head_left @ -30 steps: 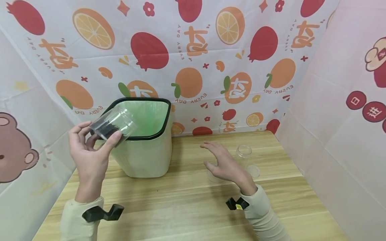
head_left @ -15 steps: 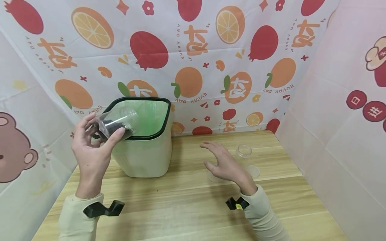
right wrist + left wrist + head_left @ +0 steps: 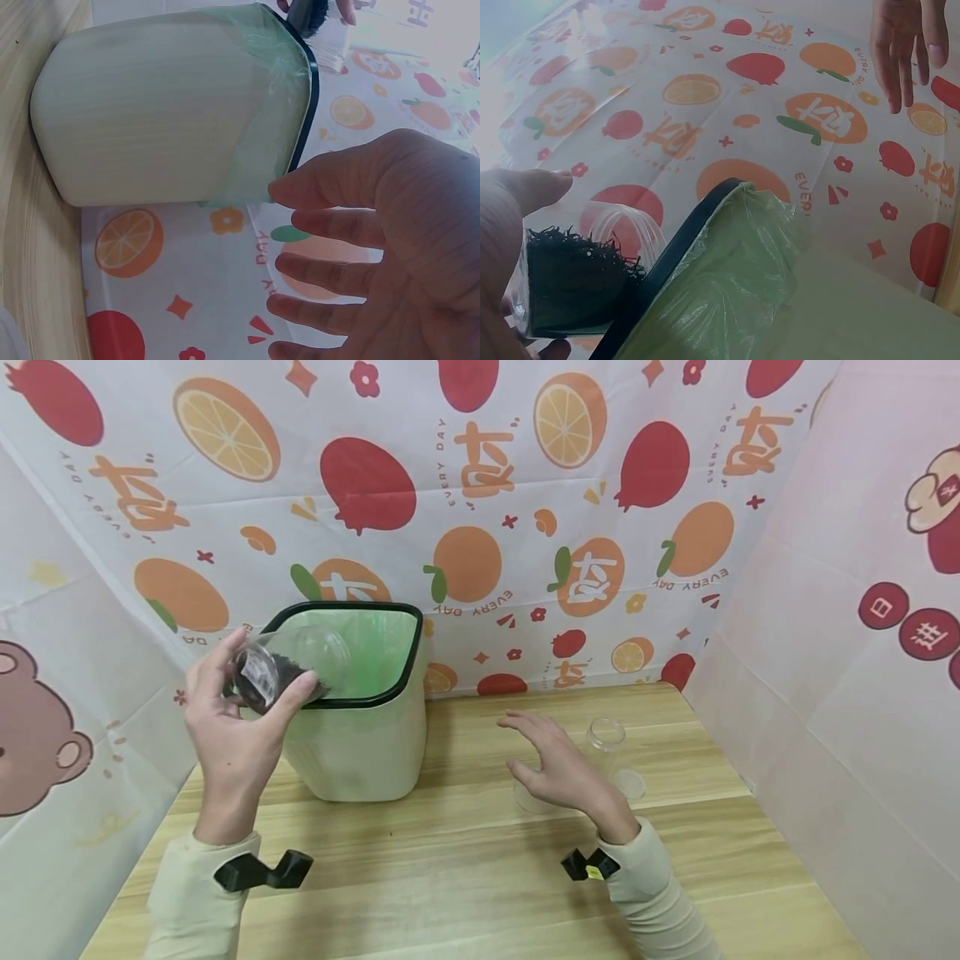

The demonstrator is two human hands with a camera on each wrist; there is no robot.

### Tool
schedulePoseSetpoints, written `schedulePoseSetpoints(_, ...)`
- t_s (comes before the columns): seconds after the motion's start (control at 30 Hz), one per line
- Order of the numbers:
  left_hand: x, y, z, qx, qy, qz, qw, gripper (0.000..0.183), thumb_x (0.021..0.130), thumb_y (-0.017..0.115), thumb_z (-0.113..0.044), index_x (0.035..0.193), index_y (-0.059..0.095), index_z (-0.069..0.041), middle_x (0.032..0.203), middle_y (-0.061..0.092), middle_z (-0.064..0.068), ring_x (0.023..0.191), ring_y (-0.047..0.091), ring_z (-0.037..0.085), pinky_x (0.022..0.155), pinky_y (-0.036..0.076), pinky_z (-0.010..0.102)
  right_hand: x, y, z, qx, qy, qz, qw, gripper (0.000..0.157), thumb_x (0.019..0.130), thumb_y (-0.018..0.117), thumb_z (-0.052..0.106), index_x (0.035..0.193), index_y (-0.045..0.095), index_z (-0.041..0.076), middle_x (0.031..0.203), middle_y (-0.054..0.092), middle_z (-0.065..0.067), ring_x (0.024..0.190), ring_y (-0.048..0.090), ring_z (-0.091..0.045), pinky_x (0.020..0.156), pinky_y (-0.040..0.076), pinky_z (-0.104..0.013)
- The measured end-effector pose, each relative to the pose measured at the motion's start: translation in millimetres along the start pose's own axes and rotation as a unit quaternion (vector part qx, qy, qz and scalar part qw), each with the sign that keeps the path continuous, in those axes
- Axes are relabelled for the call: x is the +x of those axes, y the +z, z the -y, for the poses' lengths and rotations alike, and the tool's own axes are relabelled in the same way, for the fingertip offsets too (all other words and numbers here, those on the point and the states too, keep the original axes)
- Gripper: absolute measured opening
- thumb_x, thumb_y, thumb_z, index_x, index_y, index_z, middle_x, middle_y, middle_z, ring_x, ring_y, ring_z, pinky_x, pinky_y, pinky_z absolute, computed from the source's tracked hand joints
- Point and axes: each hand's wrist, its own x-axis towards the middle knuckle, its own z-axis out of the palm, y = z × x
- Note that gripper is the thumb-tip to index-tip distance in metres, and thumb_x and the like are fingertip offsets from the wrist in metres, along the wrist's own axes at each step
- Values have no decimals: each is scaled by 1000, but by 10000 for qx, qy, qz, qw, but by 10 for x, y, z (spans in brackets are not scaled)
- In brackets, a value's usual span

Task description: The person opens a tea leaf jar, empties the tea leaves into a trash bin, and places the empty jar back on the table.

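Observation:
My left hand [image 3: 236,727] grips a clear plastic jar [image 3: 330,652] by its base end, thumb along the near side. The jar lies tilted on its side over the left rim of the trash can [image 3: 367,760], its mouth toward the green liner [image 3: 378,647]. Dark, thin, curly shreds that look like loose tea leaves [image 3: 585,262] fill much of the jar's lower side in the left wrist view. My right hand [image 3: 558,768] hovers over the table right of the can, fingers loosely spread, holding nothing.
Behind the right hand stands another clear jar [image 3: 606,737], partly hidden. A round clear lid [image 3: 630,784] lies beside it, and a second clear disc [image 3: 528,800] shows under the hand. Fruit-printed cloth [image 3: 480,485] closes off the back of the wooden table [image 3: 420,877].
My left hand has turned the jar and shifted slightly right, bringing its mouth further over the can, and the dark shreds have shifted inside. The right hand has stayed put.

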Motion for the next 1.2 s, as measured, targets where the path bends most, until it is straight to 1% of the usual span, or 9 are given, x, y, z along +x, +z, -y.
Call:
schedulePoseSetpoints(0.1,8,17,-15,128,64,-20,9999,75,71,90,-6,139,62,-26,129,56,-12,109,50,6,78,41,18,6,6,-8,7,3,5,10000,54,91,72,12,142,55,12,153,51,-11,145,45,-32,118,40,-56)
schedulePoseSetpoints(0.3,-23,59,-232,201,132,-107,9997,69,72,88,-4,135,65,-20,128,58,-16,111,50,3,80,38,18,8,14,-5,-19,-54,16,10000,52,92,72,13,141,56,11,152,53,-11,143,46,-31,117,41,-54)
schedulePoseSetpoints(0.37,-30,70,-280,179,175,-137,9996,67,72,87,-3,134,66,-18,131,59,-14,113,51,3,81,37,18,8,16,1,-38,-64,21,10000,51,92,71,14,141,56,11,152,52,-11,143,47,-31,117,42,-54)
schedulePoseSetpoints(0.53,-23,77,-252,195,232,-111,9995,66,72,87,-5,133,67,-17,135,60,-12,116,50,4,81,36,18,37,16,29,-73,-145,-5,9999,52,93,70,14,143,55,12,153,52,-11,144,47,-31,117,41,-54)
schedulePoseSetpoints(0.63,-1,71,-178,265,246,-74,9993,67,72,88,-7,134,66,-19,136,60,-11,117,50,5,82,36,19,97,14,64,-49,-371,-185,9991,52,92,69,12,142,55,8,150,54,-13,142,49,-32,117,42,-53)
schedulePoseSetpoints(0.77,23,69,-90,345,242,-52,9991,68,72,89,-9,135,66,-23,138,59,-11,118,49,5,82,36,19,226,12,150,116,-689,-548,9960,53,92,69,11,142,53,7,146,57,-13,139,51,-27,116,44,-48)
schedulePoseSetpoints(0.87,20,73,-85,355,243,-16,9991,67,73,88,-10,135,66,-24,138,58,-12,118,48,5,82,36,19,349,14,251,227,-843,-796,9930,57,92,70,13,145,50,8,145,56,-11,137,51,-23,116,45,-45)
schedulePoseSetpoints(1.0,-3,83,-154,303,279,66,9991,64,76,86,-12,136,65,-23,139,57,-11,119,47,6,83,36,19,560,42,417,252,-1127,-1058,9877,63,91,73,17,148,46,7,148,53,-10,140,48,-23,118,43,-43)
schedulePoseSetpoints(1.2,-23,120,-281,250,332,71,9991,62,76,86,-9,135,66,-18,136,56,-14,120,47,3,84,35,19,926,130,679,198,-1751,-1146,9777,75,90,77,24,151,41,2,154,48,-14,146,42,-26,124,33,-43)
